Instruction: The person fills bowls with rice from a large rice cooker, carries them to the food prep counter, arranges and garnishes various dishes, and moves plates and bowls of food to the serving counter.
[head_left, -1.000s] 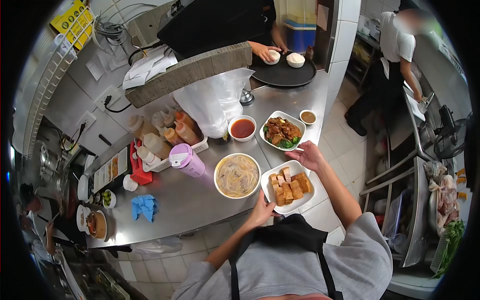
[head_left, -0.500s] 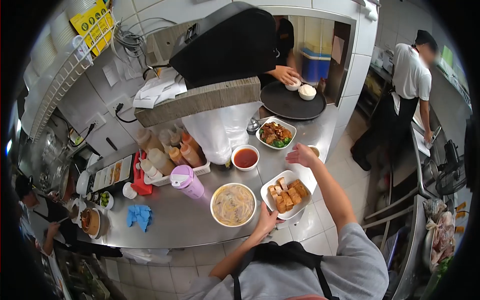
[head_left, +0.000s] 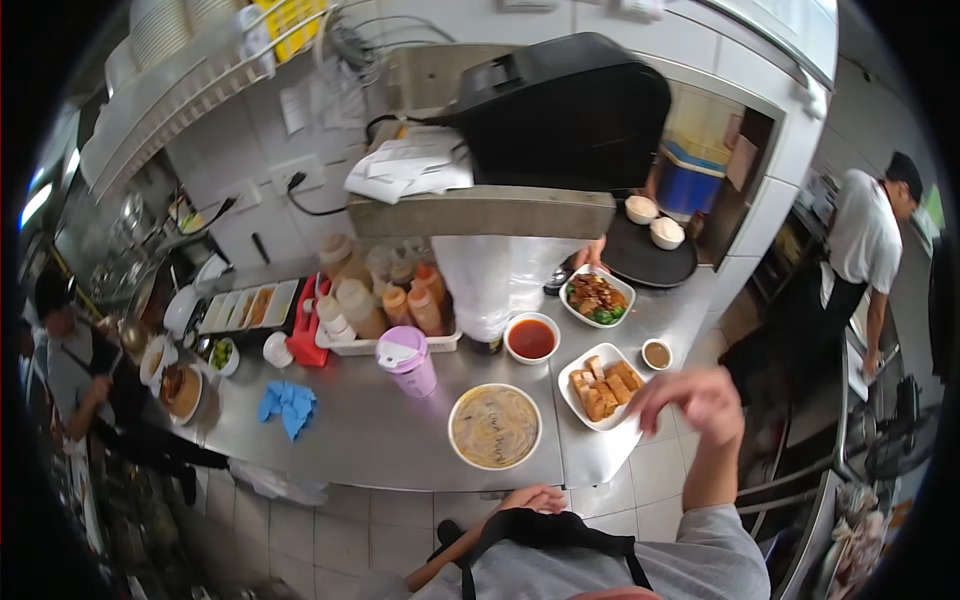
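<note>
My right hand hangs in the air past the counter's right edge, fingers bent and slightly blurred, holding nothing I can see. Close to it stands a white dish of golden-brown fried blocks. A small cup of brown sauce sits just behind. My left hand is in front of my apron, fingers stretched out, apart from the counter. Nearest to it is a round bowl of noodle soup with a clear, written-on lid. Farther back are a bowl of red sauce and a dish of meat and greens.
Another person's hand is at the meat dish. Two rice bowls stand on a black tray. A purple cup, squeeze bottles and a blue cloth lie leftward. A co-worker stands right.
My left hand has let go of the fried-block dish and drawn back to my apron. My right hand has pulled back toward me. The other person's hand moved from a rice bowl to the meat dish.
</note>
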